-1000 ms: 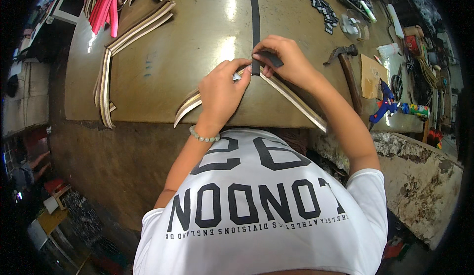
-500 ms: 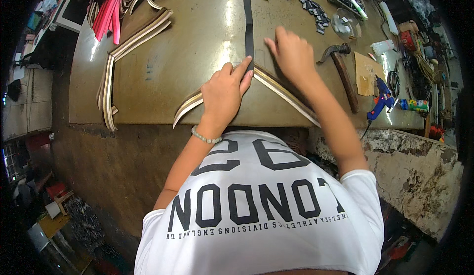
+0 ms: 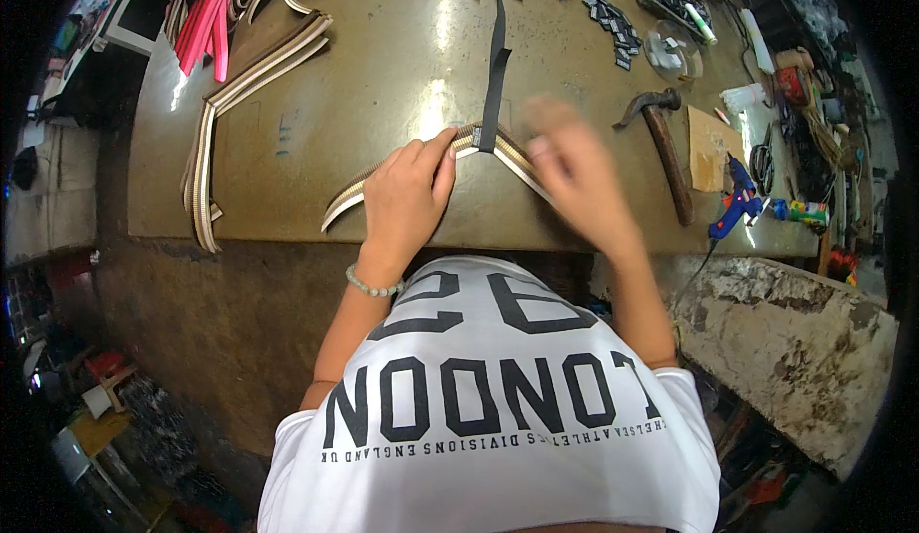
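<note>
A brown, tan and white striped webbing strap (image 3: 349, 197) lies bent across the near part of the table, its peak pointing away from me. My left hand (image 3: 412, 187) is closed over it left of the peak, thumb and forefinger pinching its edge beside a small black tag (image 3: 476, 138). A black ribbon strip (image 3: 495, 93) crosses the strap at the peak and runs away from me, with a kink partway along. My right hand (image 3: 579, 179) is above the strap's right side, smeared by motion, so its fingers cannot be made out.
A hammer (image 3: 662, 145) lies to the right, near a cardboard piece (image 3: 710, 150) and a blue glue gun (image 3: 739, 203). Small black tags (image 3: 613, 28) are scattered at the far right. More striped straps (image 3: 203, 165) lie at left, with pink strips (image 3: 209, 31) behind.
My left hand has slid left off the black ribbon onto the striped strap. The ribbon's near end has moved slightly toward me, uncovering the tag. My right hand has come nearer, down over the strap.
</note>
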`<control>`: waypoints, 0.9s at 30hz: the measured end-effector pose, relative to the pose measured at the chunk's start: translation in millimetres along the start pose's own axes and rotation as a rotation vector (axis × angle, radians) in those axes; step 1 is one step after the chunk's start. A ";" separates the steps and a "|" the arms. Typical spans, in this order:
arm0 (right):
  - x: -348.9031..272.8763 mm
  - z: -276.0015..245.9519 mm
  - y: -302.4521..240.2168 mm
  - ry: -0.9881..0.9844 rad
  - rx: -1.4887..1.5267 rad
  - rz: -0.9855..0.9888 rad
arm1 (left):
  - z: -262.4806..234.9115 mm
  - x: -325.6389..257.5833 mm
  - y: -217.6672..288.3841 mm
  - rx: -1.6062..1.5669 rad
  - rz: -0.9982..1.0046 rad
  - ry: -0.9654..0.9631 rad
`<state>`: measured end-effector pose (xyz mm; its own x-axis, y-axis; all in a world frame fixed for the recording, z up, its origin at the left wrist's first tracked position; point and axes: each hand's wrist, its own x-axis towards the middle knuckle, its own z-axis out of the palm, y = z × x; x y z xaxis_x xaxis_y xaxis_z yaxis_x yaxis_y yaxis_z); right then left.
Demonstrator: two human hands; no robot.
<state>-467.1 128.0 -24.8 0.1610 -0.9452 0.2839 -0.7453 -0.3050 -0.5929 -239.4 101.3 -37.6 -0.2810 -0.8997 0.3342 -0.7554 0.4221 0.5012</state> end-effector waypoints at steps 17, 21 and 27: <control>-3.3 -11.2 -55.0 -0.130 -0.091 0.518 | 12.7 -1.3 -3.9 -0.085 0.025 0.065; -18.6 -14.9 -54.3 0.021 0.078 0.466 | 12.9 -0.5 -3.9 -0.093 0.029 0.084; -39.4 -8.2 -44.6 -0.147 -0.238 0.529 | 7.4 -1.6 -2.5 -0.013 0.067 -0.022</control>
<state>-445.6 179.8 -3.4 -0.1966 -0.9729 -0.1215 -0.8702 0.2302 -0.4356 -241.5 100.9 -45.3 -0.3439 -0.8716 0.3494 -0.7265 0.4827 0.4890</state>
